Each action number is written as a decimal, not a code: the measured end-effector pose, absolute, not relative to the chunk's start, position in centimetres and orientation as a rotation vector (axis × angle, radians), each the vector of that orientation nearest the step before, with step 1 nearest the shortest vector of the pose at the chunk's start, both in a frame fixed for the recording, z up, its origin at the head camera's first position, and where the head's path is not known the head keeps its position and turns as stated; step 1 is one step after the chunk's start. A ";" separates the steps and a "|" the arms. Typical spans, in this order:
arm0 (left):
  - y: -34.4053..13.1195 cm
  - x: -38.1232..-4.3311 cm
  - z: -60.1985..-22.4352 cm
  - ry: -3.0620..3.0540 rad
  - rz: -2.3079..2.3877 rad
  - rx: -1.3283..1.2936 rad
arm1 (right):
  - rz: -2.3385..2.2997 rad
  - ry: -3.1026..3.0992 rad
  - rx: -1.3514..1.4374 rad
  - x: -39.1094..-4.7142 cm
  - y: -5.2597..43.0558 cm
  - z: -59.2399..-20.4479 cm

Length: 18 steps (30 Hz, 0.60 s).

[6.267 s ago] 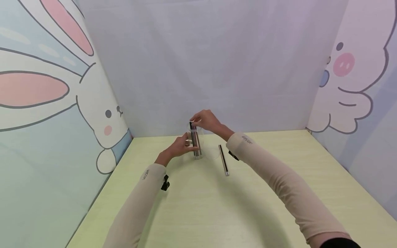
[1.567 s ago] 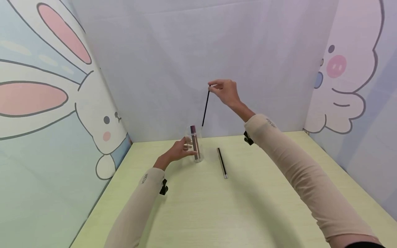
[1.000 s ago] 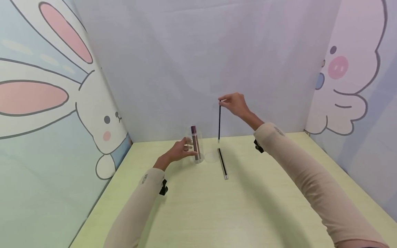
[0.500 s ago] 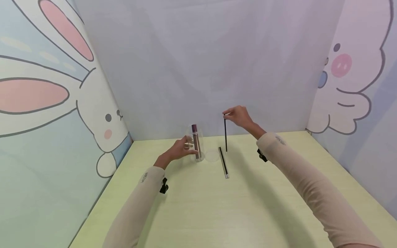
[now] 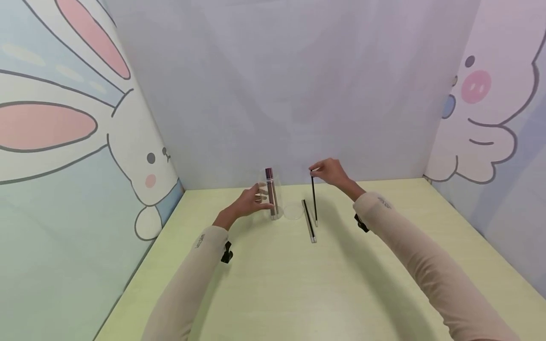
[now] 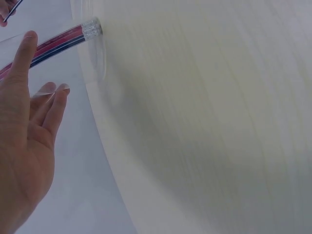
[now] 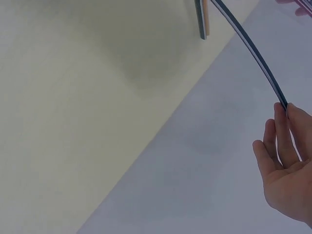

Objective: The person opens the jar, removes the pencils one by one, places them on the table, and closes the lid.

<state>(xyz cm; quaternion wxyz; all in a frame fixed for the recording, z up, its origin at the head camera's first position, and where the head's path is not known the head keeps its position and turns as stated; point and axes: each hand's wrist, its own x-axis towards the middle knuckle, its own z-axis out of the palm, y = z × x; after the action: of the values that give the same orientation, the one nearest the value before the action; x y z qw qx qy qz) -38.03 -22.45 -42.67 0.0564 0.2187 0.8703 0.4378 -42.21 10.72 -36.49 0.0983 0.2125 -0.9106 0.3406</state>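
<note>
One black stick (image 5: 314,199), near-upright, pale end down, in right hand's (image 5: 334,172) pinch; left hand (image 5: 247,202) around clear cup (image 5: 279,192).

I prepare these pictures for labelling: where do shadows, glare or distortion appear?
Head view: soft shadow beside the right sleeve, pale glare low on the table; left wrist view: broad shadow across the table; right wrist view: the held black pencil looks bowed, probably lens distortion.

Beyond the right hand's (image 7: 290,180) pinch, the black stick (image 7: 257,55) runs off the right-wrist view's top edge. The left hand (image 6: 24,136) covers part of the sticks (image 6: 58,46) inside the clear jar (image 5: 278,183) it grips, their number unclear. Behind both grips, the head view's bottom edge cuts the sleeves (image 5: 409,239).
</note>
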 end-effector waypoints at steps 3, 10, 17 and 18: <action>-22.6 -38.1 -42.7 2.651 1.314 0.658 | 1.016 -2.701 0.624 -42.2 10.5 -37.2; -22.9 -38.2 -42.8 2.664 1.299 0.676 | 1.056 -2.711 0.643 -42.3 10.1 -38.9; -22.7 -38.4 -42.6 2.686 1.245 0.692 | 1.027 -2.730 0.624 -42.4 10.4 -40.4; -22.6 -38.4 -42.6 2.680 1.246 0.691 | 1.032 -2.728 0.626 -42.5 10.4 -40.6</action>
<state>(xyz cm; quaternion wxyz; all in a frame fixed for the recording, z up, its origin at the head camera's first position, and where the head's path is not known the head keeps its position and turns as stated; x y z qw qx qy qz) -38.39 -22.63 -42.56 0.0532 0.2275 0.8817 0.4099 -42.46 10.40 -40.57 0.0791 0.2091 -0.9117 0.3448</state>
